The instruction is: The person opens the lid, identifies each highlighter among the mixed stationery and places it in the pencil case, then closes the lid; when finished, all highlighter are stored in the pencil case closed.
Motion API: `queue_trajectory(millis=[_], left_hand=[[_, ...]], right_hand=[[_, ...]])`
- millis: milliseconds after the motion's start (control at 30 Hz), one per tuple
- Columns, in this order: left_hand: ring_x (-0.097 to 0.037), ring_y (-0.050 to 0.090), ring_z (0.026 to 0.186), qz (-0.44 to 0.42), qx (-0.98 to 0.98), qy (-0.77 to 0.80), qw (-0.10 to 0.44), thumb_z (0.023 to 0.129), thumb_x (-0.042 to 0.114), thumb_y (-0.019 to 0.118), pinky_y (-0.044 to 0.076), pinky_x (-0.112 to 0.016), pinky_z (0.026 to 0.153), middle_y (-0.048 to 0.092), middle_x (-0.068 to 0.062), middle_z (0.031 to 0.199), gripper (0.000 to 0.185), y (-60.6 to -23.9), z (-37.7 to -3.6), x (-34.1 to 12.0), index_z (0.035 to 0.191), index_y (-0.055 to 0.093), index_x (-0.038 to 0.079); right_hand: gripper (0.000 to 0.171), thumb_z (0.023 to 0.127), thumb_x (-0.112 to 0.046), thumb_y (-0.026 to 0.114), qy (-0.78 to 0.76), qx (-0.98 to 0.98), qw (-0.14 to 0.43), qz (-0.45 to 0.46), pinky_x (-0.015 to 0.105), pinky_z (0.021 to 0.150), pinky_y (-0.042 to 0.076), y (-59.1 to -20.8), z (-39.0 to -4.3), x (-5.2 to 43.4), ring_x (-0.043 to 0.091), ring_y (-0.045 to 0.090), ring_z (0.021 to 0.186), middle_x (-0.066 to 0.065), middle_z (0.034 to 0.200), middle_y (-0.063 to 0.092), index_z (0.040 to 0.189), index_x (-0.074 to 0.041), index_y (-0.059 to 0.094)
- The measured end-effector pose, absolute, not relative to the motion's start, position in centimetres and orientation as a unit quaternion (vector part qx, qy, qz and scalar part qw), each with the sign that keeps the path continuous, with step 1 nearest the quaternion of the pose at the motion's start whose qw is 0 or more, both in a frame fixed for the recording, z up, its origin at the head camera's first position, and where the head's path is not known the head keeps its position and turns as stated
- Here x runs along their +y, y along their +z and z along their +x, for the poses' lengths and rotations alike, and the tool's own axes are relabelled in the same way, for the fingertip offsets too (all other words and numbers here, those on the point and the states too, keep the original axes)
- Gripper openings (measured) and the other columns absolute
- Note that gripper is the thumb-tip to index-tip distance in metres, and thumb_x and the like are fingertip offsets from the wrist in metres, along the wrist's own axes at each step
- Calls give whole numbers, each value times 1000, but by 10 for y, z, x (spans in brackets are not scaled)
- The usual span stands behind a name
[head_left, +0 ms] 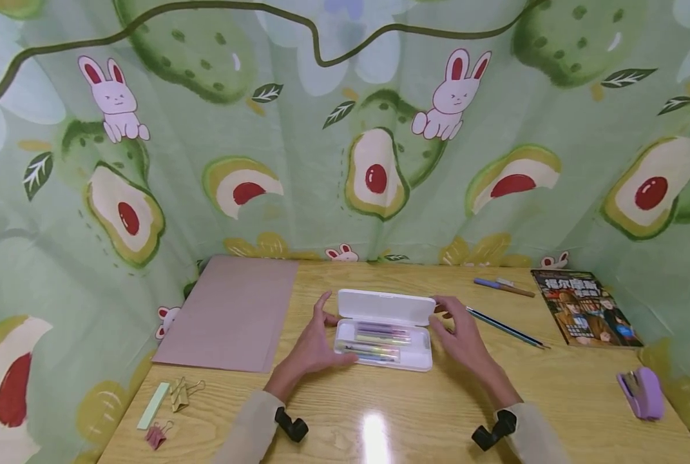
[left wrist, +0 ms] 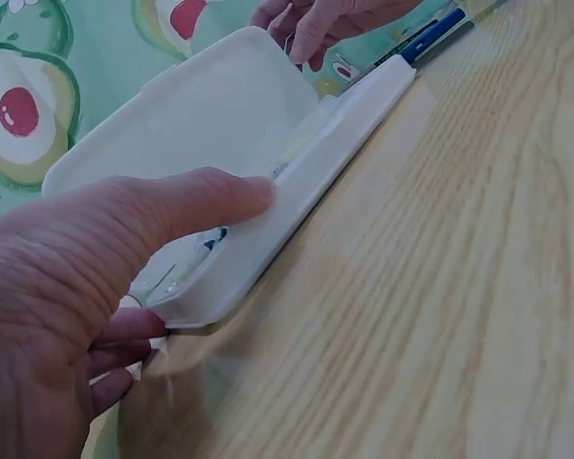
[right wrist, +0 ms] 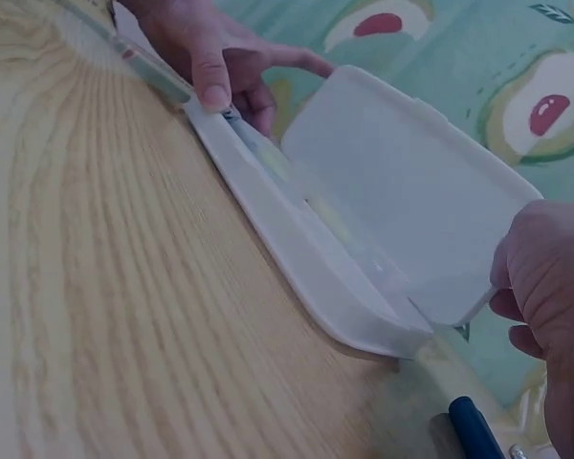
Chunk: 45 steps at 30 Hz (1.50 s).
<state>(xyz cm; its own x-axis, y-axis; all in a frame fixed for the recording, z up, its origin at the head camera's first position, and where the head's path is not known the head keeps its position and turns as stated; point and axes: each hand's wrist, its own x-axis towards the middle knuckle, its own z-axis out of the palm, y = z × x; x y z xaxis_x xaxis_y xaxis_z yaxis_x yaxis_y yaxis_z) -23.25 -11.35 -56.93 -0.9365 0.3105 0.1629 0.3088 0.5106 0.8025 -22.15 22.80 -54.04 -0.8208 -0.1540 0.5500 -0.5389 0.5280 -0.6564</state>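
— Fingers first: how do they lie?

— Left hand (head_left: 310,351) has its thumb (left wrist: 187,206) pressed flat along the front wall of the white, smooth plastic pencil case (head_left: 384,345), with the other fingers curled loosely round the case's rounded left end. Right hand (head_left: 465,338) pinches the right edge of the raised lid (head_left: 386,307) between thumb and fingertips (right wrist: 517,287).

— And the case itself?

— Between the two hands, flat on the glossy, grained wooden table (head_left: 379,419). Its lid stands open behind the tray, tilted back. Inside the tray, just past the left thumb, lie several slim pastel pens (head_left: 379,341) side by side.

— What sits beyond the fingers?

— Past the right fingertips, a thin dark pencil (head_left: 507,327) lies slantwise; farther out, a blue-capped pen (head_left: 502,287), a glossy printed book (head_left: 585,308) and a rounded lilac stapler (head_left: 642,392). Outside the left fingers, a flat matte mauve folder (head_left: 231,312), with metal binder clips (head_left: 182,392) and a pale green strip (head_left: 153,405) nearer the sleeve.
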Motion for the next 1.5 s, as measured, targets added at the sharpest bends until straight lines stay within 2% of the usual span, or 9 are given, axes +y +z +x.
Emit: queue_trajectory(millis=[200,300,433,533,633,733,900,1133,1500], left_hand=[[-23,55,117,200,874,442,-1,65,48,99,45,-52,105,58,-5,123,116,-566,-229,-115,160,34,32],[-26,51,128,207,865,456,-21,72,46,96,46,-54,106,50,-8,139,99,-568,-221,-117,154,44,25],[-31,44,143,217,830,511,-58,90,36,83,39,-60,114,47,-12,153,66,-568,-212,-117,146,55,13],[-33,47,142,216,807,542,-85,102,29,70,37,-63,115,53,-17,149,34,-567,-209,-117,132,64,14],[-32,52,138,206,808,544,-91,106,28,64,39,-61,113,59,-15,143,15,-566,-208,-118,117,68,18],[-31,53,138,189,828,524,-69,103,31,68,41,-57,114,61,-10,142,25,-566,-205,-120,122,68,15],[-38,48,143,185,874,448,-29,100,40,71,39,-57,117,54,-17,151,64,-562,-202,-123,150,53,3],[-38,45,146,192,887,421,-4,99,41,72,36,-55,119,50,-20,156,72,-561,-202,-123,154,48,1],[-34,44,148,193,895,402,-31,97,47,73,36,-55,119,49,-12,158,72,-567,-197,-128,155,51,10]], right_hand=[[31,93,12,67,402,-858,223,228,32,82,56,-542,-213,226,24,66,100,11,115,72,121,-1,70],[30,97,8,63,407,-862,195,230,20,92,50,-542,-204,227,25,65,111,10,123,71,124,-3,71],[28,103,-1,57,425,-856,177,237,13,104,38,-539,-192,227,31,61,125,12,132,68,128,-4,71],[20,105,-8,61,414,-862,186,227,21,106,39,-538,-185,226,32,60,124,12,129,68,119,-5,74],[11,102,-12,67,381,-881,187,210,37,105,44,-539,-180,223,31,59,121,12,124,69,107,-7,75],[19,102,-19,70,338,-907,162,193,55,103,43,-540,-176,221,36,56,124,15,127,67,114,-4,73],[56,105,-38,64,286,-940,73,172,70,109,27,-542,-174,222,44,44,138,20,145,59,146,-1,56],[63,106,-39,61,276,-944,19,181,70,113,18,-545,-177,225,46,36,146,24,153,51,154,-1,47],[63,108,-41,58,254,-947,53,191,70,110,27,-550,-170,227,45,38,145,21,159,45,158,-7,43]])
